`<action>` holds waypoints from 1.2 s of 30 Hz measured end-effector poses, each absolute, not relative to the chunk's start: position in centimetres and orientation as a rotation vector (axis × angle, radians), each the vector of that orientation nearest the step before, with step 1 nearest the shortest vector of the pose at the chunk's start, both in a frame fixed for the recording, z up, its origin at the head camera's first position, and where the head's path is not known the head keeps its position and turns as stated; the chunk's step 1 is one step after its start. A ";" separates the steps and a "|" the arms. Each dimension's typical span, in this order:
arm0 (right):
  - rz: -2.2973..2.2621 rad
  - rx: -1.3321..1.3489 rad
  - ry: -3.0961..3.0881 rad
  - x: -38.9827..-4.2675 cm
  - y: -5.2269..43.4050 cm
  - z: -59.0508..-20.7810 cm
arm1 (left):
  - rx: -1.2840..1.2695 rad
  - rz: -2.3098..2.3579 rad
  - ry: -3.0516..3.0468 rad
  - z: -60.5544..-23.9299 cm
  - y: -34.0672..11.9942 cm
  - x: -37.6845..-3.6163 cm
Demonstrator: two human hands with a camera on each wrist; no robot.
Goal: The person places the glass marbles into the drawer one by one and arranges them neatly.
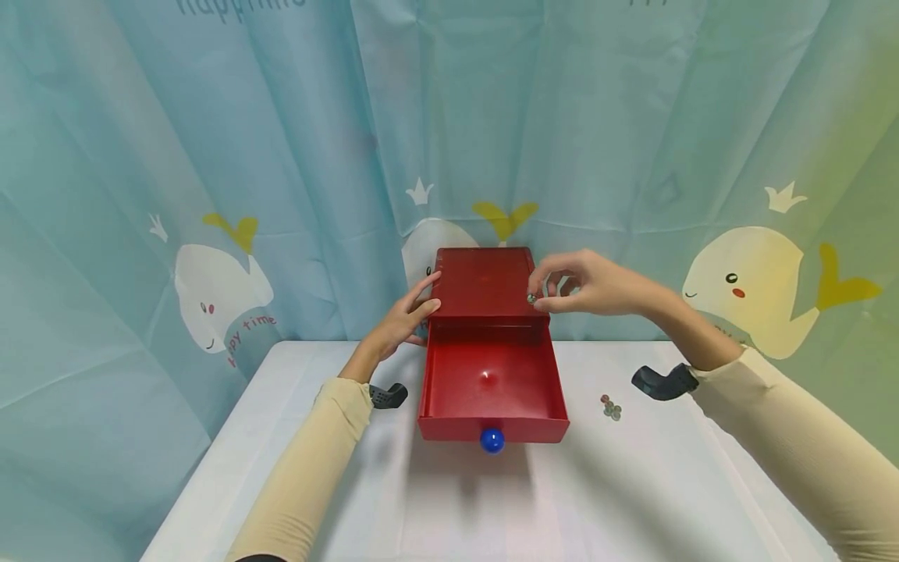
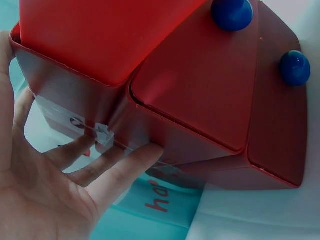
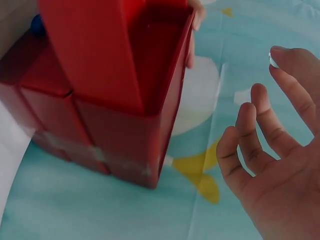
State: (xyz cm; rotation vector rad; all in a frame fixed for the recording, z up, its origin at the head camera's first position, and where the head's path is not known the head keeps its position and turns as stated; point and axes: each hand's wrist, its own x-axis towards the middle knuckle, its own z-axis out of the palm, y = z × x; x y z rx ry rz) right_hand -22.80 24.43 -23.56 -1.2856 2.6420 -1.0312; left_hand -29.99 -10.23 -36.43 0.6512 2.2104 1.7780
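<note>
At centre, the spread left hand [image 1: 395, 326] rests against a glossy red plastic drawer cabinet [image 1: 483, 282], probably steadying it; centre-right, the right hand [image 1: 588, 284] pinches a small glassy ball [image 1: 531, 298].

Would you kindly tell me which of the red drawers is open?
The top drawer: it is pulled out, whereas the middle drawer and bottom drawer are closed.

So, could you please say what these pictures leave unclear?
Object in right hand: mostly hidden by fingertips, right wrist view.
Pieces on table: too small to identify, head view.
Inside lower drawers: hidden by shut fronts, left wrist view.
Curtain lettering: cut by top edge, head view.
</note>
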 end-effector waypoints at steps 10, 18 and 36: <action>-0.917 -1.337 2.489 -23.1 20.1 -23.4 | 0.648 1.784 2.207 -36.6 -10.3 -30.1; -0.914 -1.475 2.383 -23.9 16.8 -24.4 | 0.629 1.783 2.223 -36.5 -10.4 -30.0; -0.849 -1.475 2.319 -24.1 12.6 -27.1 | 0.636 1.775 2.233 -36.5 -10.6 -30.0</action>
